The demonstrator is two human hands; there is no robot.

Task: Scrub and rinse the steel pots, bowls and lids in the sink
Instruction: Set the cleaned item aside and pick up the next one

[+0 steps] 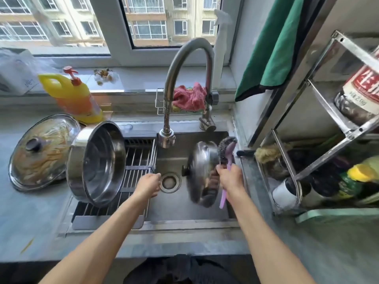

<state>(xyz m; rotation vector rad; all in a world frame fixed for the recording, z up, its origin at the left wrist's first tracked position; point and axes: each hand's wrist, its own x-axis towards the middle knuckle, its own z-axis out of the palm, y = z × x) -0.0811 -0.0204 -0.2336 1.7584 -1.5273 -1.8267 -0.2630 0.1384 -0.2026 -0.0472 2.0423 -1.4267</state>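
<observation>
My left hand [149, 183] hovers empty, fingers loosely curled, over the rack's right edge by the drain. My right hand [229, 177] grips the purple-handled steel-wool scrubber [225, 149] and seemingly the round steel lid [202, 169] too, lid on edge against the steel sink's [176, 203] right wall. I judge the lid mid-scrub, unrinsed. Large steel pot [96, 162] lies tipped on the drain rack [135, 158] at the sink's left side, looks clean. Tap [167, 138] shows no water. Glass lid [41, 150] over noodles sits on the counter's left.

Grey countertop [30, 222] w/ steel sink [184, 224] set in. Glass lid [41, 152] lies on counter at left, yellow detergent bottle [71, 95] behind it. Drain rack [133, 160] spans sink's left side, steel pot [96, 162] tipped on it.
</observation>
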